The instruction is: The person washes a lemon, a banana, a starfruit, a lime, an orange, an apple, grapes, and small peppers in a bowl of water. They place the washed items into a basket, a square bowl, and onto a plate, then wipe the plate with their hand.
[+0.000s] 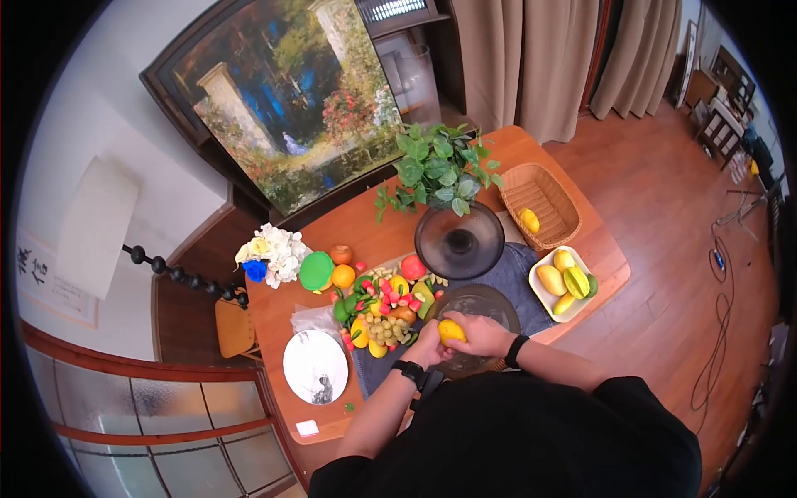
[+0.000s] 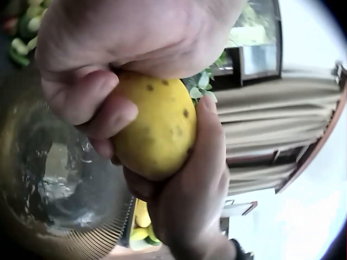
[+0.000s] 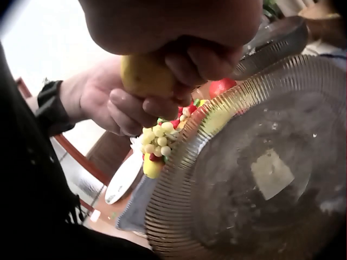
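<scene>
Both hands grip one yellow mango [image 2: 157, 127] with small dark spots, held above a clear ribbed glass bowl [image 3: 217, 216] containing what looks like water. My left hand [image 1: 429, 346] curls its fingers round one side, a dark watch at its wrist. From the other side my right hand [image 1: 485, 335] wraps the fruit, its thumb lying along the skin in the left wrist view. Part of the mango is hidden under the fingers. Left of the bowl in the head view lies a heap of fruit with pale grapes [image 1: 388, 330] on top.
A dark glass bowl [image 1: 427, 253] stands behind, by a leafy plant [image 1: 440, 166]. To the right are a wicker basket [image 1: 519, 184] holding a yellow fruit and a white tray [image 1: 541, 303] of yellow and green fruit. A white plate [image 1: 311, 361] lies at left.
</scene>
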Demonstrator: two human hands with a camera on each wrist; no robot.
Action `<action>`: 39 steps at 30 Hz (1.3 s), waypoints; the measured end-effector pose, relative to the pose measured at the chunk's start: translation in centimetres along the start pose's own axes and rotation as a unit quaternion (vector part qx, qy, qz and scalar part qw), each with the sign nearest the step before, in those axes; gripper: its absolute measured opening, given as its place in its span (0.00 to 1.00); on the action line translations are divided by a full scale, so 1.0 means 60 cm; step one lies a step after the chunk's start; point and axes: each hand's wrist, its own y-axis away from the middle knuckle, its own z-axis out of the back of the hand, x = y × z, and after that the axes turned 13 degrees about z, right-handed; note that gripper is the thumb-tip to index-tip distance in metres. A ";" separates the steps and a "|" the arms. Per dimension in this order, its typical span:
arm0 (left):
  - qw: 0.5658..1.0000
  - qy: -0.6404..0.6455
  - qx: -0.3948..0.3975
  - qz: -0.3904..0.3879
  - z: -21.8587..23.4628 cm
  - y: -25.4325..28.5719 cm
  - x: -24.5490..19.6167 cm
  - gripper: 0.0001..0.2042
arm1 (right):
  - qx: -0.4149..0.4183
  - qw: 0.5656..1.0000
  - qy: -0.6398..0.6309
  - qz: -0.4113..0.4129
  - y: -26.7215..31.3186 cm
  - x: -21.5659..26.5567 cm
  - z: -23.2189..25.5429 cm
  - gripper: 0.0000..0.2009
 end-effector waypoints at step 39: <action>0.932 -0.361 0.017 -0.023 -0.003 0.054 0.006 0.18 | 0.224 0.974 0.037 -0.013 0.009 -0.048 -0.019 0.25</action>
